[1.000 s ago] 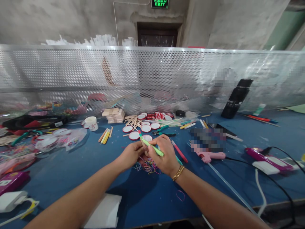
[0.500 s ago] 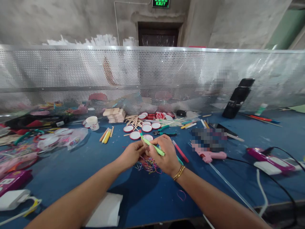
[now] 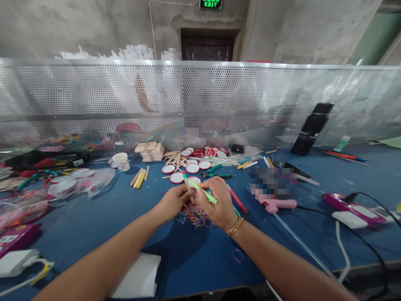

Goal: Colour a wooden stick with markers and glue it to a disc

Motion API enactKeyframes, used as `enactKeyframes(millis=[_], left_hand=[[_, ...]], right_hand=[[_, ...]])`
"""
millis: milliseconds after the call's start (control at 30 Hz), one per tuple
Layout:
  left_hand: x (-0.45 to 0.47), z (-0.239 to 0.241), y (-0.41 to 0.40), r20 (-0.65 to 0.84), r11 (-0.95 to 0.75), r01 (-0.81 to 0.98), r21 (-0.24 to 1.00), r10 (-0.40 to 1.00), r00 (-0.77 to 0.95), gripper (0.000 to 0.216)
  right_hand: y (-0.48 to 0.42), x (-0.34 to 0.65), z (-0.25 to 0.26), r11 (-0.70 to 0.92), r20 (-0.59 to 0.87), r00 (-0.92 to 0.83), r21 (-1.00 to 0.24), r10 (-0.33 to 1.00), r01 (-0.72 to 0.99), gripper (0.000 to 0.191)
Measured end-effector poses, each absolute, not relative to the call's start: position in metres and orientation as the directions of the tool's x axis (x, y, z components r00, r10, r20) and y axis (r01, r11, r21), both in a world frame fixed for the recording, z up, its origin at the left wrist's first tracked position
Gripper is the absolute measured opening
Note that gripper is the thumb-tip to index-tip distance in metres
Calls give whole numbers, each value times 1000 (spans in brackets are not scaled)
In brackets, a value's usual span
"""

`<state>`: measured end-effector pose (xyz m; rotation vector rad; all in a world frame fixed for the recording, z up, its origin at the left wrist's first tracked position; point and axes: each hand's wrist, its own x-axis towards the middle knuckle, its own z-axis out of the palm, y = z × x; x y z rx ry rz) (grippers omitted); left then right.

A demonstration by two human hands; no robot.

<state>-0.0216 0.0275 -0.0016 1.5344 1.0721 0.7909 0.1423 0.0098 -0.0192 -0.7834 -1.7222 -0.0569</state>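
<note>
My left hand (image 3: 176,203) is closed on a wooden craft stick (image 3: 187,184), held tilted with its far end up. Red and green bands colour that end. In my right hand (image 3: 217,200) is a light green marker (image 3: 206,194), gripped like a pen, its tip close to the stick; whether they touch I cannot tell. Beneath both hands lies a heap of colourful rubber bands (image 3: 196,219), partly covered by them. A red marker (image 3: 238,199) rests just right of my right hand.
Red-rimmed white lids (image 3: 192,168), loose craft sticks (image 3: 175,158) and teal-handled pliers (image 3: 216,171) lie beyond my hands. A paper cup (image 3: 121,161) and several markers (image 3: 140,178) are to the left. At right are a pink glue gun (image 3: 275,205) with its cord and a black bottle (image 3: 311,129).
The green marker's tip has shifted slightly right, away from the stick's coloured end, showing more of the stick. Both hands keep their grip in nearly the same place.
</note>
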Motion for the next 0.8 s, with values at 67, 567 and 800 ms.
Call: enactKeyframes(millis=[67, 567, 800], left_hand=[[-22, -2, 27, -44, -44, 219, 975, 922, 385, 35], [-22, -1, 27, -31, -61, 226, 972, 923, 384, 36], [-22, -1, 27, -45, -48, 233, 971, 924, 380, 35]], right_hand=[[9, 142, -19, 781, 879, -102, -353, 465, 516, 5], [8, 141, -18, 783, 869, -134, -350, 477, 515, 6], [9, 142, -19, 771, 874, -103, -357, 475, 527, 5]])
